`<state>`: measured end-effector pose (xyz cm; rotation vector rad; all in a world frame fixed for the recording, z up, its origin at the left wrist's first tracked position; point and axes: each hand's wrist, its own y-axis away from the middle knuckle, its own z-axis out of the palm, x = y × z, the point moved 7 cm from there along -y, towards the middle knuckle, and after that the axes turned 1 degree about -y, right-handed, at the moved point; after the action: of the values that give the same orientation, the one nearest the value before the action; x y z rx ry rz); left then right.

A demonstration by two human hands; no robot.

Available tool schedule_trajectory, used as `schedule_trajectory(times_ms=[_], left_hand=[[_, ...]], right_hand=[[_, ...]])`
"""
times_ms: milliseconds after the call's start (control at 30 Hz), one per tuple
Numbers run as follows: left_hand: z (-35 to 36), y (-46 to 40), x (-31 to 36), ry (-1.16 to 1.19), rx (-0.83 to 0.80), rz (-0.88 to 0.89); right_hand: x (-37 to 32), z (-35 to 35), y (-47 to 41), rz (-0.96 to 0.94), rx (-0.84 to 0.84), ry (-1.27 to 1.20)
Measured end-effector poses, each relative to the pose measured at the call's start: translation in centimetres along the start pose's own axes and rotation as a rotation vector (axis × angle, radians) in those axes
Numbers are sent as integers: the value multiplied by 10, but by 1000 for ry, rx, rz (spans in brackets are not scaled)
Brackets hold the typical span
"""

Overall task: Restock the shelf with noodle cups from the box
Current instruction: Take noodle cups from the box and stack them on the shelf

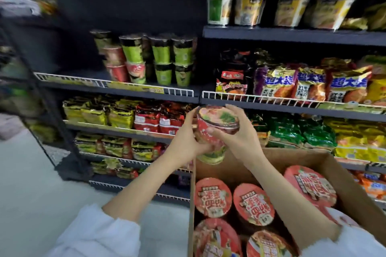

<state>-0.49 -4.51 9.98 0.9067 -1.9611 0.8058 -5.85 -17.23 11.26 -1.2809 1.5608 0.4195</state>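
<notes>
Above box (234,165), noodle cup (211,129) tilted, clasped between left hand (183,140) and right hand (236,137) grip.

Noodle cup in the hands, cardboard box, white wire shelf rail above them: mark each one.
noodle cup (217,120), head view, on its lid.
cardboard box (342,175), head view, on its right wall.
white wire shelf rail (271,98), head view, on its wire front.

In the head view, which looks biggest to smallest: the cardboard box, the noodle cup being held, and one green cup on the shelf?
1. Cardboard box, plainly largest.
2. Held noodle cup.
3. Green cup on the shelf looks smallest, but it is farther from the camera, so that gap is unsure.
</notes>
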Motion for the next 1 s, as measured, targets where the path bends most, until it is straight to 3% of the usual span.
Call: schedule_trajectory(times_ms=[367,733,1000], left_hand=[[-184,-77,-93,-129,16,71],[-291,-183,-158,-128,67,116],[-387,-246,-218,-108,205,-24]], right_hand=[[-70,178,-106,-53,72,47],[-93,275,-231,-108,82,-5],[-121,374,-333,-176,-98,-93]])
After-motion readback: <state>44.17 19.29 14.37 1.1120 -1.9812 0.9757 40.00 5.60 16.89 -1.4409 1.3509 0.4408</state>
